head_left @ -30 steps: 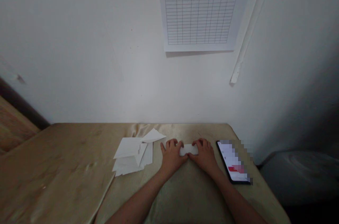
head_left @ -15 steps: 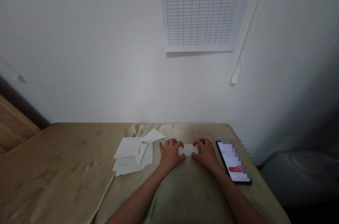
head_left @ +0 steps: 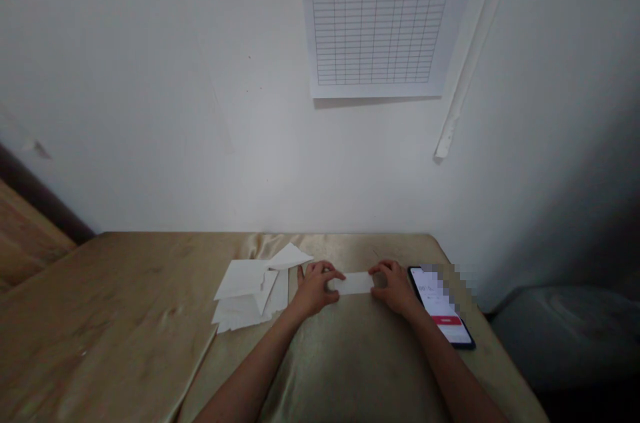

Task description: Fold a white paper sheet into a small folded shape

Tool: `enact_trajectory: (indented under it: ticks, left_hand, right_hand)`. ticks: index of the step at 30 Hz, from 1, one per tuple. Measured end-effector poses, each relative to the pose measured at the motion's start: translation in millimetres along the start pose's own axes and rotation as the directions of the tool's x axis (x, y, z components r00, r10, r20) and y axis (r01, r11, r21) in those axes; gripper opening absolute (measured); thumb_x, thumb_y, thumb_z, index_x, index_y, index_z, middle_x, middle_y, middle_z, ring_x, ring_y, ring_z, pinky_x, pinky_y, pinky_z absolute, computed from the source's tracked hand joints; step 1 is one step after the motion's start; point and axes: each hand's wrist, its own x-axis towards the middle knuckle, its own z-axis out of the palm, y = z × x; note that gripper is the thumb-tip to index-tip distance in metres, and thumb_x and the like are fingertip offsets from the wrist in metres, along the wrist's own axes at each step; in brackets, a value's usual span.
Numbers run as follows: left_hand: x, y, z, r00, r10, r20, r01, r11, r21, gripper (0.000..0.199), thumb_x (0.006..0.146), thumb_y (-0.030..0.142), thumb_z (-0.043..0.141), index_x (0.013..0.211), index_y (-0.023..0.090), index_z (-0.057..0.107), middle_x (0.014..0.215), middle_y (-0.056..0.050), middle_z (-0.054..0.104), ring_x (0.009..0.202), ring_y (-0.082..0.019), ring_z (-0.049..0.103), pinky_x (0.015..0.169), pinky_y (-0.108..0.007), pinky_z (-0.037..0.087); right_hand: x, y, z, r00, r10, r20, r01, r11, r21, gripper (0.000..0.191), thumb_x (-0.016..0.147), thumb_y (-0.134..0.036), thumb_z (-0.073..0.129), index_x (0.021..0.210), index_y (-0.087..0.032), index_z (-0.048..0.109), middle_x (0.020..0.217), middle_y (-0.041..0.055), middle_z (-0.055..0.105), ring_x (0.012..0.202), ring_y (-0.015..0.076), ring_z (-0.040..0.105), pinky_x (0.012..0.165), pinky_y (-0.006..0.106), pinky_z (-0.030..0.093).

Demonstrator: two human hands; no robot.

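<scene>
The small white rectangular strip of paper [head_left: 356, 283] lies flat on the worktop covered in shiny tan cloth [head_left: 345, 356], between the left hand [head_left: 316, 287] and the right hand [head_left: 393, 286]. At each end, the thumb is at the near edge and the index finger at the far edge, curved and parted. Whether the fingers clamp the strip or merely rest on it cannot be told. The number of layers is not discernible.

Handling: the strip is probably very light, flexible, and prone to creasing or tearing. The smooth cloth may let it slide. Hold both short ends with light, even pressure; leave the middle uncovered. The loose pile of white paper pieces [head_left: 245, 278] lies just beside the left hand.
</scene>
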Motion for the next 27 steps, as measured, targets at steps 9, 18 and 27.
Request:
enact_trajectory:
  ticks: [9,18,27]
  left_hand:
    - [1.2,-4.9,-5.8,0.999,0.029,0.027,-0.029,1.000,-0.007,0.046,0.072,0.025,0.073,0.114,0.041,0.071,0.130,0.000,0.060,0.129,-0.029,0.044,0.116,-0.059,0.016]
    - [-1.7,-3.4,-8.9,0.998,0.055,0.023,-0.055,0.998,0.010,0.044,0.075,0.026,0.070,0.116,0.041,0.071,0.130,-0.001,0.059,0.129,-0.029,0.044,0.116,-0.057,0.018]
    - [-1.0,-5.2,-11.6,0.997,0.062,0.049,-0.063,0.998,0.015,0.034,0.084,0.034,0.063,0.115,0.042,0.072,0.131,-0.001,0.058,0.131,-0.029,0.042,0.117,-0.057,0.018]
  right_hand:
    - [4.3,8.4,-0.9,1.000,-0.026,0.014,0.026,1.000,0.009,0.046,0.065,-0.016,0.069,0.110,-0.027,0.071,0.132,0.0070,0.051,0.129,0.0257,0.045,0.112,0.036,0.033]
    - [4.9,9.1,-4.0,0.999,-0.025,0.041,0.025,1.000,-0.006,0.046,0.069,-0.014,0.068,0.112,-0.028,0.071,0.131,0.0060,0.051,0.130,0.0254,0.045,0.113,0.038,0.032]
    - [-1.2,3.4,-2.2,0.997,-0.075,-0.031,0.074,0.996,-0.051,0.027,0.083,-0.033,0.067,0.110,-0.027,0.072,0.127,0.0077,0.054,0.125,0.0259,0.048,0.112,0.040,0.034]
